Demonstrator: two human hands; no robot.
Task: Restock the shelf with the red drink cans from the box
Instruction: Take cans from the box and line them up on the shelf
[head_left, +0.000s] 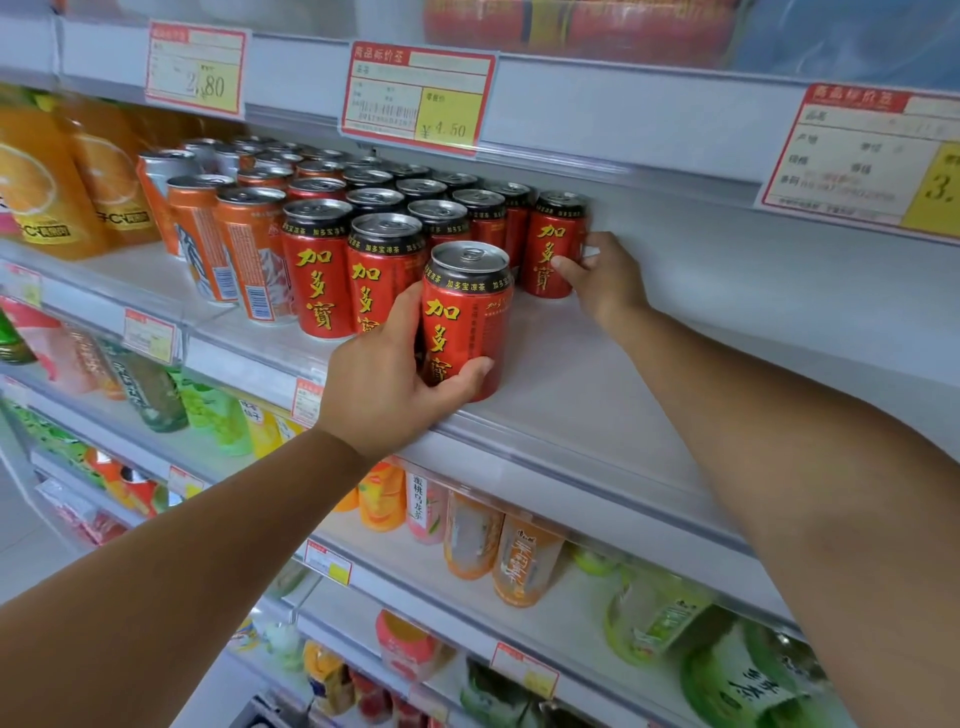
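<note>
My left hand (387, 382) grips a red drink can (470, 312) with yellow characters, standing upright at the front edge of the white shelf (582, 395). My right hand (605, 278) holds a second red can (556, 244) further back on the shelf, thumb on its front and fingers behind it. Several more red cans (363, 249) stand in rows to the left of both. The box is not in view.
Orange cans (228, 244) and orange juice bottles (47, 182) fill the shelf's left part. The shelf surface to the right of the red cans is bare. Price tags (415, 98) hang from the shelf above. Lower shelves hold bottled drinks (498, 545).
</note>
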